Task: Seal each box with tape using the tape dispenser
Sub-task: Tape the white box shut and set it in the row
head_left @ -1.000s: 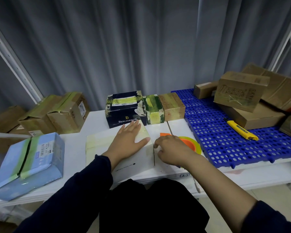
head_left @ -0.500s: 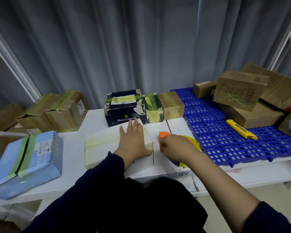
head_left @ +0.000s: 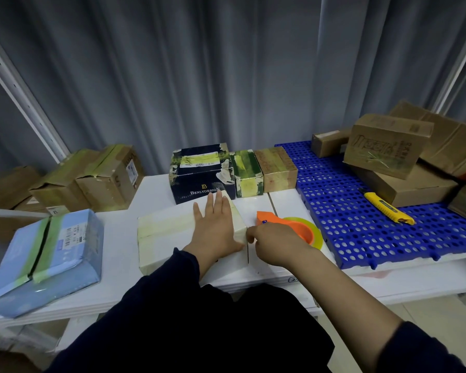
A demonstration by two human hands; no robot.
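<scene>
A white box [head_left: 167,232] with pale tape across its top lies on the white table in front of me. My left hand [head_left: 215,227] presses flat on the box's right end, fingers straight. My right hand [head_left: 275,240] grips the orange tape dispenser [head_left: 293,224] with its yellowish tape roll [head_left: 314,230], held against the box's right edge. The dispenser's handle is hidden under my fingers.
A dark box [head_left: 199,173], a green-taped box [head_left: 246,173] and a brown box [head_left: 277,169] stand behind. A blue box [head_left: 46,251] lies left, cardboard boxes [head_left: 92,176] beyond. On the blue perforated mat [head_left: 361,238] lie a yellow knife [head_left: 386,208] and stacked cartons [head_left: 393,146].
My left hand slid along the box top toward its right end. My right hand with the dispenser shifted slightly toward the box's right edge.
</scene>
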